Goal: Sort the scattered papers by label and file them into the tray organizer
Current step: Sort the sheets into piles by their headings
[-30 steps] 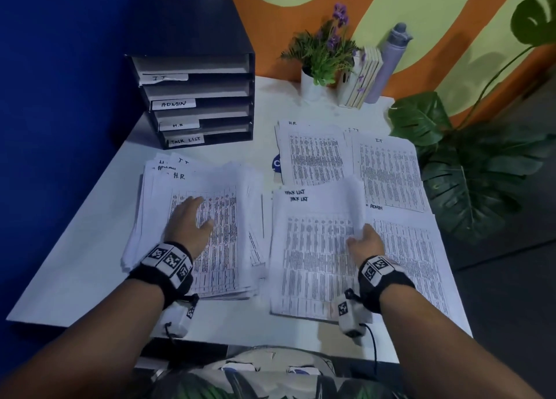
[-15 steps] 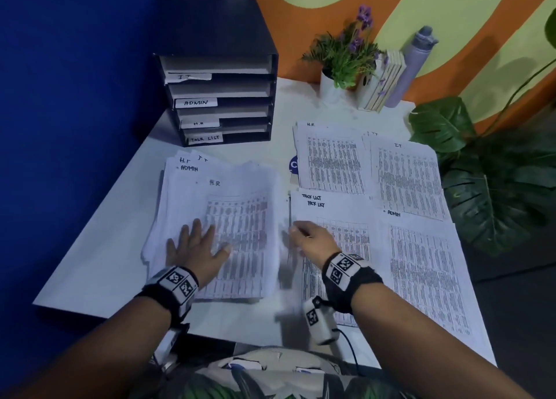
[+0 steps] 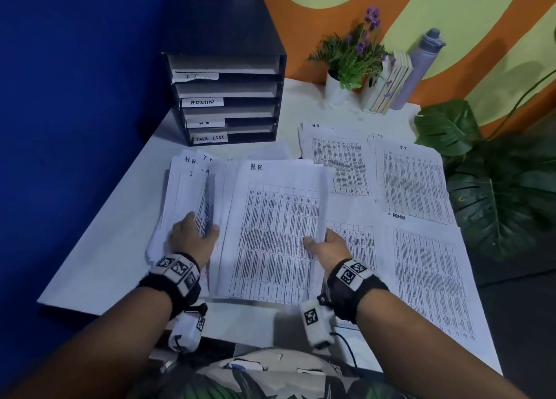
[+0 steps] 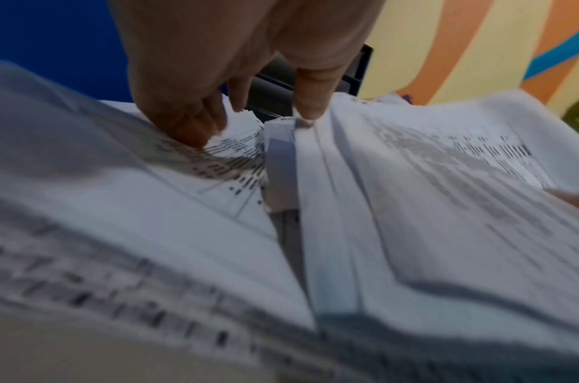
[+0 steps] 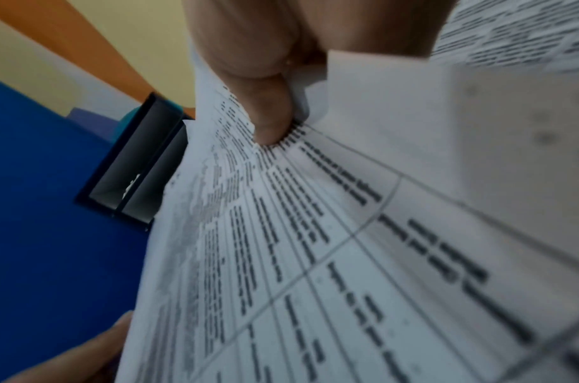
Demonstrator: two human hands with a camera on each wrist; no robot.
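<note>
A black tray organizer (image 3: 225,68) with slots marked IT, ADMIN, H.R. and TASK LIST stands at the back left of the white table (image 3: 99,248). My right hand (image 3: 319,242) grips the right edge of a sheaf topped by an H.R. sheet (image 3: 276,233) and holds it raised; its thumb (image 5: 271,121) lies on top. My left hand (image 3: 195,230) presses down on the unsorted pile (image 3: 186,194) just left of it, fingertips (image 4: 196,129) on the paper. Sorted piles lie to the right: H.R. (image 3: 337,158), IT (image 3: 412,182), ADMIN (image 3: 430,278).
A potted purple flower (image 3: 352,59), a small white fence-like holder (image 3: 388,83) and a lilac bottle (image 3: 421,68) stand at the table's back edge. Large green leaves (image 3: 496,188) hang past the right edge. A blue wall (image 3: 75,98) runs along the left.
My right hand left the task list pile, crossed left and took hold of the H.R.-topped sheaf's right edge, lifting it. My left hand slid left on the unsorted pile.
</note>
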